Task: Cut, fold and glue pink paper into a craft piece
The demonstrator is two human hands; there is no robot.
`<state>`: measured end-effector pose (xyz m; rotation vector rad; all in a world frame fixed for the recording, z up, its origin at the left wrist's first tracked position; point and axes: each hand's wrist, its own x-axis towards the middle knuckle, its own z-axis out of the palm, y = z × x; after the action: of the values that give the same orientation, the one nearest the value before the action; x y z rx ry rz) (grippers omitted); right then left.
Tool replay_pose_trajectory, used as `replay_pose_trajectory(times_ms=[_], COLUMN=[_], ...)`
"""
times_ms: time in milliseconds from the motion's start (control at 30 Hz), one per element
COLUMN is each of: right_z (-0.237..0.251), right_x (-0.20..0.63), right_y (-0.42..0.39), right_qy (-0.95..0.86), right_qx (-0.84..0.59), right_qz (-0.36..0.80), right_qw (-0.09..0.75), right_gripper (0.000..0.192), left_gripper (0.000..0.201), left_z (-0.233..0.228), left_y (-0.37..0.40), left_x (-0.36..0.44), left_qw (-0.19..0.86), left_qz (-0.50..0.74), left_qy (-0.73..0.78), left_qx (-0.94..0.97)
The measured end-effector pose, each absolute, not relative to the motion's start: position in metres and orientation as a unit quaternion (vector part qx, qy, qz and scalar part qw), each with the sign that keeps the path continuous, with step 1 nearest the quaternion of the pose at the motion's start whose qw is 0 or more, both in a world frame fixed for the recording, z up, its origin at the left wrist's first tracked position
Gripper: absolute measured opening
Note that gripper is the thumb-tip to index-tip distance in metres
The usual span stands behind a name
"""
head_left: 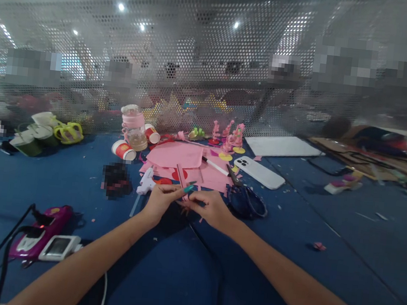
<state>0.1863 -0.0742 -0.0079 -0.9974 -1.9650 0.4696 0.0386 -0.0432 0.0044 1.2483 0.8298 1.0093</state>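
My left hand [162, 200] and my right hand [214, 209] meet at the middle of the blue table. Both are closed, with thumbs and fingertips pinched on a narrow pink paper strip [185, 197], part of which sticks up beyond the fingers. Long teal nails show at the fingertips. Just left of my left hand lies a white glue gun [145, 181] with a clear glue stick. Pink paper sheets [177, 154] are spread behind my hands. Scissors with dark blue handles [247, 203] lie right beside my right hand. Fingers partly hide the strip's lower end.
Behind the sheets stand several pink paper figures [228, 138] on round bases. A white phone [259, 172], a pen [216, 166], paper cups [123, 151] and a bottle [133, 128] lie or stand around. At left front is a purple power strip [44, 233] with cables. Perforated metal panel [198, 64] closes the back.
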Motion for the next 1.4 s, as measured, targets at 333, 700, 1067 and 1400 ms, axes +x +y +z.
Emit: replay_pose_trajectory(times_ms=[333, 700, 1067, 1400], right_z=[-0.007, -0.01, -0.004, -0.003], right_x=[0.199, 0.197, 0.179, 0.177], right_y=[-0.075, -0.069, -0.075, -0.078], right_qy=[-0.805, -0.789, -0.578, -0.555], right_qx=[-0.367, -0.43, -0.448, -0.471], right_qz=[-0.215, 0.108, 0.501, 0.521], right_qw=[0.413, 0.425, 0.463, 0.445], right_gripper=[0.038, 0.045, 0.042, 0.039], left_gripper=[0.008, 0.015, 0.023, 0.026], left_z=[0.005, 0.004, 0.004, 0.007], left_y=[-0.045, -0.049, -0.048, -0.047], left_x=[0.036, 0.039, 0.042, 0.04], left_qw=[0.58, 0.553, 0.601, 0.604], left_qz=[0.394, 0.45, 0.493, 0.469], left_qy=[0.345, 0.379, 0.375, 0.367], left_qx=[0.623, 0.59, 0.506, 0.53])
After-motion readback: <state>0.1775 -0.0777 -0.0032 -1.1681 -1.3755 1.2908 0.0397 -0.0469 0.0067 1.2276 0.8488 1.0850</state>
